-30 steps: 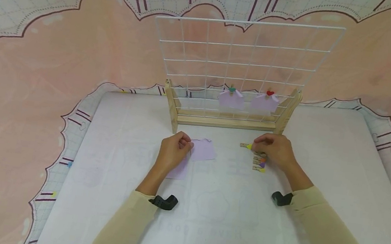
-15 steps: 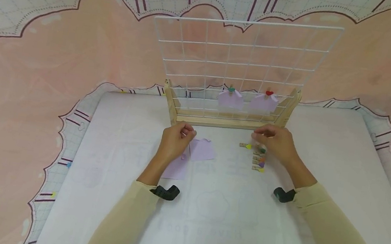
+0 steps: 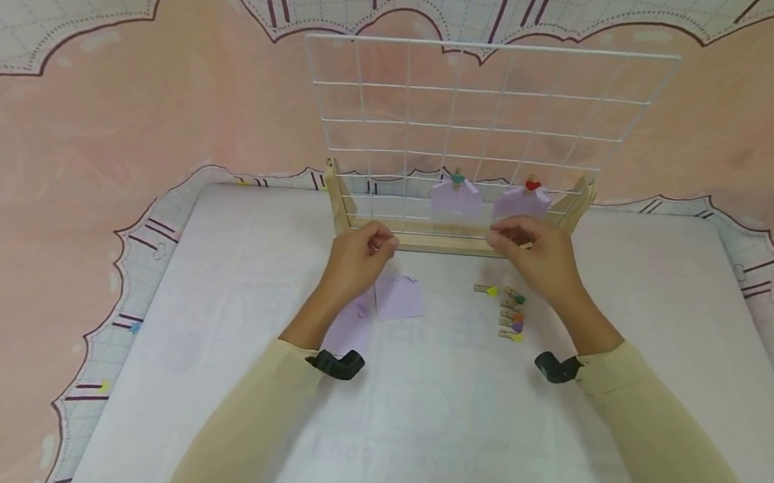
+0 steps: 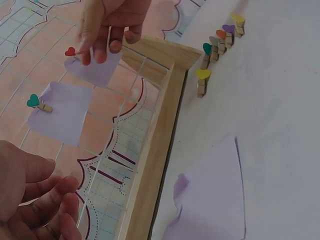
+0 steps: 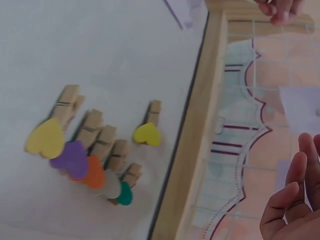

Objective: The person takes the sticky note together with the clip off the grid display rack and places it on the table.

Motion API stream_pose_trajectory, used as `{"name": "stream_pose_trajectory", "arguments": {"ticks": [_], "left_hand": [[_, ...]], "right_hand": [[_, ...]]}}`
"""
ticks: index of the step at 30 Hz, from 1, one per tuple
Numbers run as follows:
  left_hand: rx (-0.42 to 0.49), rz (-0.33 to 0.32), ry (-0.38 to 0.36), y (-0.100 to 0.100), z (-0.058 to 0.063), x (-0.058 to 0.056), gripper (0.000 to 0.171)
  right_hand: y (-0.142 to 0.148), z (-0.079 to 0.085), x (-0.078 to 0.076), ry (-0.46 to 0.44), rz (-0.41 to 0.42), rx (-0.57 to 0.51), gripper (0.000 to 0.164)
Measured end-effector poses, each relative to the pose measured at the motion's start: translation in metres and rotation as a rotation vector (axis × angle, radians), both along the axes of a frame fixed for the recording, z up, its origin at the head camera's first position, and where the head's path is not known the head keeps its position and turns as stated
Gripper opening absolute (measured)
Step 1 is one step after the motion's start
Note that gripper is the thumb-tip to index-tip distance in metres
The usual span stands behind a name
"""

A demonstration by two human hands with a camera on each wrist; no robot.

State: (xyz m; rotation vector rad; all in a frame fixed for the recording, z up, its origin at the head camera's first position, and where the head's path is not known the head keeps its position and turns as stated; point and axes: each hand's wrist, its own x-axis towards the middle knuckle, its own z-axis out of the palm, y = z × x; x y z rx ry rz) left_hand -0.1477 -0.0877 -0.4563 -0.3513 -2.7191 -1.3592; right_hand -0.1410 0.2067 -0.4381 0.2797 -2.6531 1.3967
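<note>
My left hand (image 3: 358, 258), fingers loosely bent and holding nothing, hovers by the rack's left front, above two lilac paper sheets (image 3: 401, 298) on the table. In the left wrist view its thumb and fingers (image 4: 65, 200) are apart. My right hand (image 3: 538, 256) is raised before the rack's right side, also holding nothing. Two lilac notes (image 3: 456, 200) hang on the white wire grid, one under a teal-heart clothespin (image 4: 33, 101), the other under a red-heart clothespin (image 4: 70, 51). Near my right hand lie a yellow-heart clothespin (image 5: 147, 134) and a row of heart clothespins (image 5: 90, 172).
The wire grid stands upright in a wooden base (image 3: 442, 245) at the back of the white-covered table (image 3: 414, 463). Behind it hangs a peach patterned cloth (image 3: 155, 82). Black wrist cameras (image 3: 337, 363) sit on both sleeves.
My right hand has left the single yellow-heart clothespin and risen up toward the grid. The left hand has moved up and slightly right, away from the lilac sheets.
</note>
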Motion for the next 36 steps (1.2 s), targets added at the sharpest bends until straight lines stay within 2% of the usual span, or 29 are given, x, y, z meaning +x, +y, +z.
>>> {"name": "stream_pose_trajectory", "arguments": {"ticks": [6, 11, 18, 27, 36], "left_hand": [[0.008, -0.007, 0.004, 0.009, 0.007, -0.006, 0.016], [-0.012, -0.004, 0.004, 0.016, 0.011, -0.010, 0.017], [0.010, -0.011, 0.006, 0.023, 0.014, -0.016, 0.018], [0.033, 0.017, -0.002, 0.031, 0.017, -0.018, 0.022], [0.060, 0.011, 0.023, 0.040, 0.022, -0.025, 0.030]], "right_hand": [[-0.010, 0.012, -0.008, 0.081, 0.027, 0.002, 0.025], [-0.020, 0.020, -0.015, 0.110, 0.009, 0.030, 0.027], [-0.031, 0.032, -0.022, 0.153, -0.018, 0.063, 0.029], [-0.040, 0.038, -0.030, 0.197, -0.043, 0.039, 0.028], [-0.049, 0.044, -0.034, 0.213, -0.072, 0.023, 0.030]]}}
